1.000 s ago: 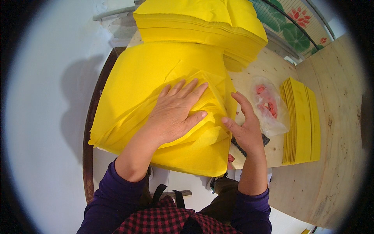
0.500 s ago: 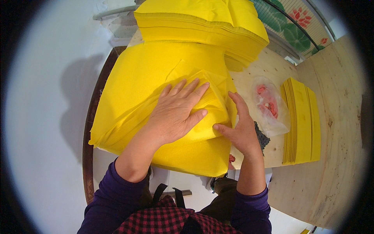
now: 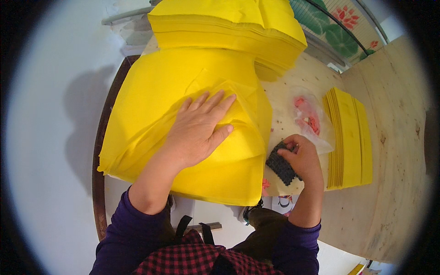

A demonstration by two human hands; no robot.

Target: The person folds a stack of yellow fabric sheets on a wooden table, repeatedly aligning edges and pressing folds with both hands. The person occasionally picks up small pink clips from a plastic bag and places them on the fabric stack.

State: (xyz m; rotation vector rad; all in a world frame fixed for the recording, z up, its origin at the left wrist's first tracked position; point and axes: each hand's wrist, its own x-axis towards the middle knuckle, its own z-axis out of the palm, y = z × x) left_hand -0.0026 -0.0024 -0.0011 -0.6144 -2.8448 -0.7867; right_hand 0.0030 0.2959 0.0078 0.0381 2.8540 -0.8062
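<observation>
My left hand lies flat with its fingers spread, pressing on a folded corner of the yellow fabric sheets. These lie in a broad, wrinkled pile in front of me. To the right of the pile, my right hand is closed, with thumb and fingertips pinching the upper edge of a dark grey piece of textured cloth with jagged edges. Part of this cloth is hidden by the fingers.
Behind stands a thick stack of folded yellow fabric. A clear plastic bag with pinkish-red pieces lies beyond my right hand, beside another folded yellow stack. A wooden board rises at the right, and a dark-edged frame runs along the left.
My right hand has left the edge of the yellow pile, moved right and closed on the grey cloth, which has shifted left. My left hand stays on the fabric.
</observation>
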